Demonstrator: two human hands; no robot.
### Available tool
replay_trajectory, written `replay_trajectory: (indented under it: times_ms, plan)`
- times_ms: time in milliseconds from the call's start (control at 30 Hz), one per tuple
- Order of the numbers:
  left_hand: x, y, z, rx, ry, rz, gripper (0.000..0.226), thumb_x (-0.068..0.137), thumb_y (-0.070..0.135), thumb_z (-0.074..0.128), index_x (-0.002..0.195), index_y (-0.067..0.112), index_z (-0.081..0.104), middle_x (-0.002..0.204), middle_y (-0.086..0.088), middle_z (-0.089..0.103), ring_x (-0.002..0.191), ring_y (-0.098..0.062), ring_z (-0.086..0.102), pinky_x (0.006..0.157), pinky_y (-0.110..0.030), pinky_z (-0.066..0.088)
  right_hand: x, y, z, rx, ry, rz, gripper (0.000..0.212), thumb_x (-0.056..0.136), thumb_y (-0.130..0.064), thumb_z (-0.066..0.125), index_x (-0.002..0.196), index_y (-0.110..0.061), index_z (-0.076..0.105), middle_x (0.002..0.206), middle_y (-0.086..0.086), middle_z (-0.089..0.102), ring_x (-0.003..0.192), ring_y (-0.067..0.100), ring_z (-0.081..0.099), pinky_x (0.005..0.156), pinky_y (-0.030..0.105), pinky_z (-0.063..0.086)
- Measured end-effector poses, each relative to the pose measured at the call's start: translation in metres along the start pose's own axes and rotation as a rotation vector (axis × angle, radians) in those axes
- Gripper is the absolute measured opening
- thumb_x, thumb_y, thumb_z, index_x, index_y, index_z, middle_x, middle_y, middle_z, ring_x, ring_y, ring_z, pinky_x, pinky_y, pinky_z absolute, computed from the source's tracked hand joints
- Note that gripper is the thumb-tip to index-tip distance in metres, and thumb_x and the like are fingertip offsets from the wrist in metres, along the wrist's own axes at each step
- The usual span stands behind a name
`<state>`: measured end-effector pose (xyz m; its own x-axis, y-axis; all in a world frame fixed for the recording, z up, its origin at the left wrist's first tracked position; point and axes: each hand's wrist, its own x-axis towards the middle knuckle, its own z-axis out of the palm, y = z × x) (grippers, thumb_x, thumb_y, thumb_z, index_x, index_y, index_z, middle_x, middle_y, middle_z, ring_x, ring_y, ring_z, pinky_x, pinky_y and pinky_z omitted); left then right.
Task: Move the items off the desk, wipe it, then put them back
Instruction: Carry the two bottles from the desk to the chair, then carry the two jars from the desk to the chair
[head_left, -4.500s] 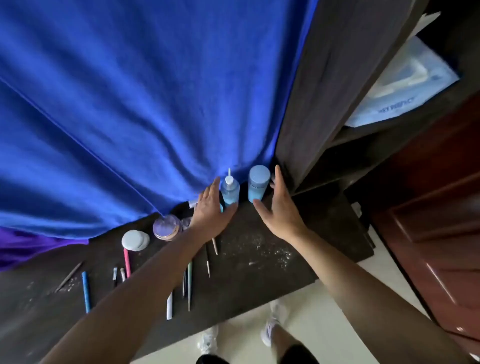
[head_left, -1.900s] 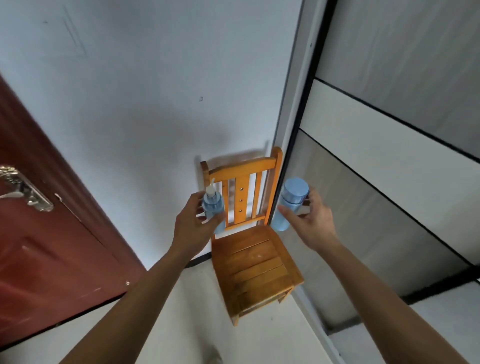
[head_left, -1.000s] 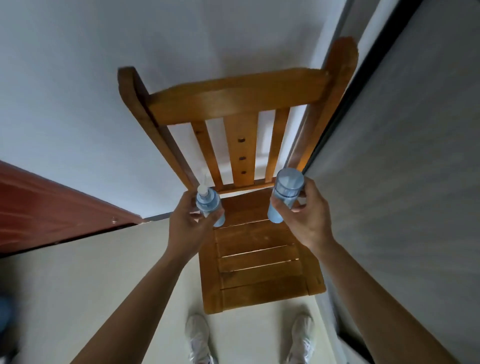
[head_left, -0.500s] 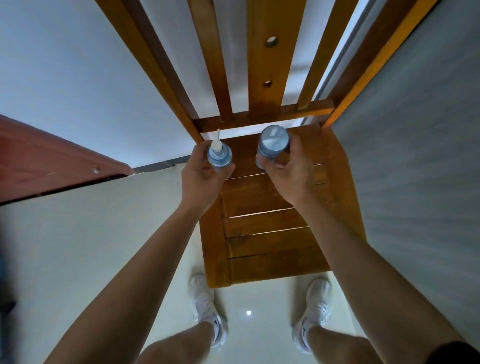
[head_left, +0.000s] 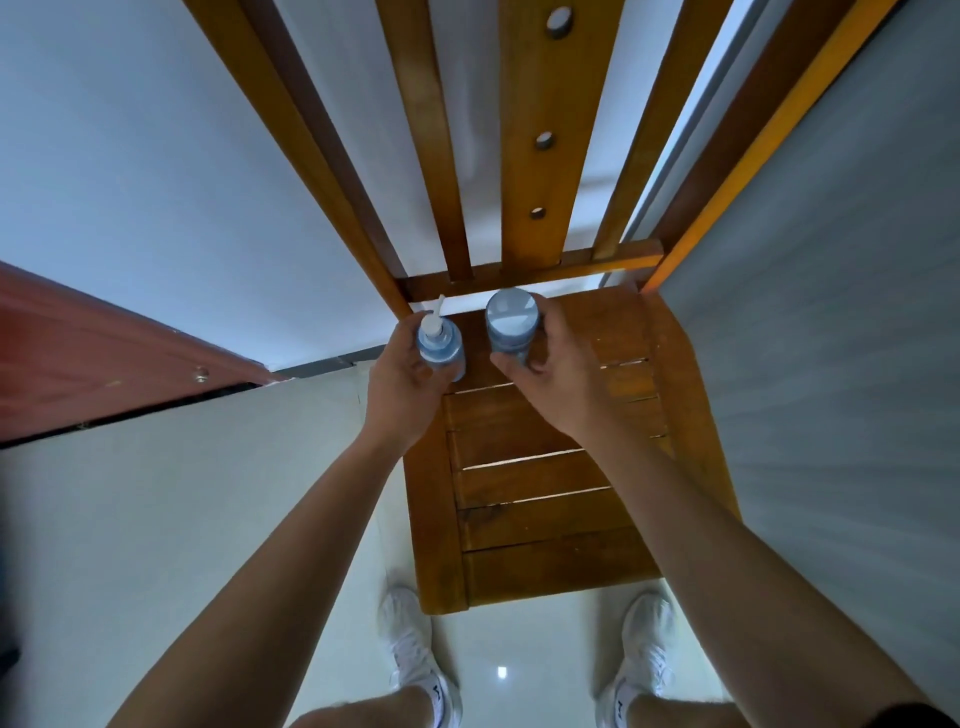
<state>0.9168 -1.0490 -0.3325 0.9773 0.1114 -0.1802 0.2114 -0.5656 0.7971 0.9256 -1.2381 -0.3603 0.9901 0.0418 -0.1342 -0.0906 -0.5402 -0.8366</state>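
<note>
Pump bottle (head_left: 440, 345), capped bottle (head_left: 511, 325) came lower, now at chair (head_left: 545, 493) seat rear. Left hand (head_left: 402, 384) grips first, right hand (head_left: 558, 374) second. Release likely next.

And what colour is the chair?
The chair is orange-brown wood, clearest in the head view.

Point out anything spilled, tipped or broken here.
Nothing stands out. The left hand grips the pump bottle and the right hand the capped bottle, both upright at the back of the chair seat; no spill shows.
</note>
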Motion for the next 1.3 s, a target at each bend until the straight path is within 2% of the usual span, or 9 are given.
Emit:
replay_trajectory:
  times_ms: [67, 133, 267, 367, 500, 633, 767, 1033, 1300]
  plan:
    - [-0.006, 0.016, -0.01, 0.021, 0.025, 0.021, 0.059, 0.084, 0.025, 0.075, 0.136, 0.025, 0.047, 0.133, 0.009, 0.057, 0.119, -0.007, 0.055, 0.097, -0.032, 0.053, -0.009, -0.013, -0.013, -0.065, -0.02, 0.02, 0.097, 0.081, -0.052, 0.077, 0.152, -0.045, 0.012, 0.159, -0.013, 0.03, 0.146, 0.013, 0.032, 0.11, 0.034, 0.032]
    - [-0.013, 0.042, -0.027, 0.049, 0.058, 0.022, 0.066, 0.083, 0.03, 0.076, 0.141, 0.025, 0.044, 0.144, 0.004, 0.05, 0.13, -0.018, 0.049, 0.103, -0.042, 0.049, -0.018, -0.041, -0.033, -0.134, 0.009, 0.024, 0.1, 0.083, -0.06, 0.071, 0.156, -0.041, 0.005, 0.166, -0.008, 0.02, 0.152, 0.02, 0.023, 0.112, 0.036, 0.028]
    - [-0.042, 0.124, -0.102, 0.183, 0.154, 0.153, 0.066, 0.09, 0.045, 0.063, 0.148, 0.026, 0.037, 0.157, 0.003, 0.036, 0.143, -0.021, 0.034, 0.112, -0.047, 0.037, -0.035, -0.153, -0.097, -0.261, 0.216, -0.109, 0.082, 0.09, -0.073, 0.049, 0.156, -0.037, 0.015, 0.164, -0.003, 0.029, 0.147, 0.025, 0.034, 0.106, 0.031, 0.03]
    - [-0.068, 0.203, -0.192, 0.355, 0.307, 0.33, 0.06, 0.096, 0.042, 0.058, 0.148, 0.017, 0.04, 0.159, -0.006, 0.032, 0.145, -0.027, 0.031, 0.112, -0.057, 0.035, -0.041, -0.264, -0.154, -0.161, 0.224, -0.283, 0.065, 0.1, -0.057, 0.046, 0.156, -0.029, 0.025, 0.164, -0.003, 0.029, 0.148, 0.018, 0.031, 0.114, 0.036, 0.033]
    - [-0.119, 0.306, -0.317, 0.448, 0.634, 0.484, 0.051, 0.101, 0.03, 0.053, 0.145, 0.007, 0.043, 0.156, -0.016, 0.033, 0.144, -0.033, 0.032, 0.111, -0.055, 0.033, -0.055, -0.405, -0.226, -0.227, 0.352, -0.635, 0.054, 0.106, -0.04, 0.045, 0.151, -0.012, 0.039, 0.158, 0.009, 0.039, 0.145, 0.024, 0.037, 0.117, 0.041, 0.035]
    - [-0.209, 0.358, -0.39, 0.564, 0.872, 0.471, 0.051, 0.104, 0.034, 0.044, 0.147, 0.006, 0.039, 0.157, -0.019, 0.03, 0.145, -0.035, 0.029, 0.116, -0.05, 0.027, -0.078, -0.504, -0.261, -0.244, 0.474, -0.906, 0.055, 0.107, -0.045, 0.039, 0.15, -0.012, 0.043, 0.158, 0.011, 0.039, 0.147, 0.026, 0.035, 0.12, 0.04, 0.027]
    - [-0.321, 0.355, -0.427, 0.73, 1.02, 0.331, 0.055, 0.103, 0.036, 0.046, 0.15, 0.008, 0.036, 0.159, -0.018, 0.025, 0.147, -0.035, 0.025, 0.116, -0.052, 0.025, -0.122, -0.572, -0.241, -0.098, 0.346, -1.064, 0.057, 0.105, -0.047, 0.036, 0.149, -0.013, 0.044, 0.159, 0.012, 0.037, 0.148, 0.028, 0.032, 0.121, 0.042, 0.027]
    - [-0.548, 0.297, -0.504, 0.918, 1.204, -0.269, 0.069, 0.1, 0.056, 0.033, 0.157, 0.025, 0.013, 0.165, -0.014, 0.002, 0.152, -0.033, 0.004, 0.118, -0.058, 0.016, -0.278, -0.673, -0.101, 0.041, 0.027, -1.511, 0.048, 0.103, -0.041, 0.049, 0.142, -0.014, 0.056, 0.152, 0.013, 0.048, 0.139, 0.033, 0.045, 0.114, 0.051, 0.035]
    - [-0.784, 0.206, -0.534, 0.889, 1.365, -0.652, 0.069, 0.097, 0.059, 0.032, 0.157, 0.028, 0.016, 0.165, -0.009, -0.003, 0.152, -0.029, -0.001, 0.117, -0.061, 0.014, -0.492, -0.731, 0.06, 0.124, -0.35, -1.688, 0.069, 0.099, -0.05, 0.05, 0.152, -0.007, 0.037, 0.155, 0.012, 0.043, 0.142, 0.031, 0.041, 0.12, 0.046, 0.028]
